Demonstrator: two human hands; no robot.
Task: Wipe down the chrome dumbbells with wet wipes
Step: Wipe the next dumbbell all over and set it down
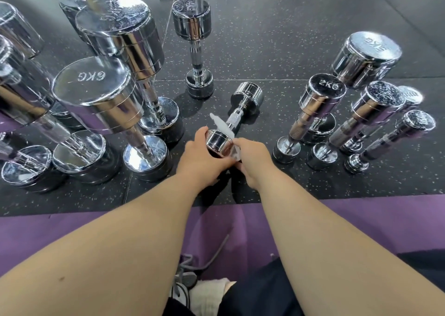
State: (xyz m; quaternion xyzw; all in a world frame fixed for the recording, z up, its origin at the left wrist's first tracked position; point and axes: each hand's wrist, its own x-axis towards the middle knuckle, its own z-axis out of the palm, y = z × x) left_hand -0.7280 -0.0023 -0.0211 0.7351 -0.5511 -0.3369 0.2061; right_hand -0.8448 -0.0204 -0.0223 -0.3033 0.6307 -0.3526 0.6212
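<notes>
Small chrome dumbbell [234, 119] lay centre on the speckled floor [277, 38], long axis running from its near head out to far-right. Left hand [201, 156] cupped the near head from the left; right hand [252, 161] pinched the wet wipe [220, 124] against its right side.
</notes>
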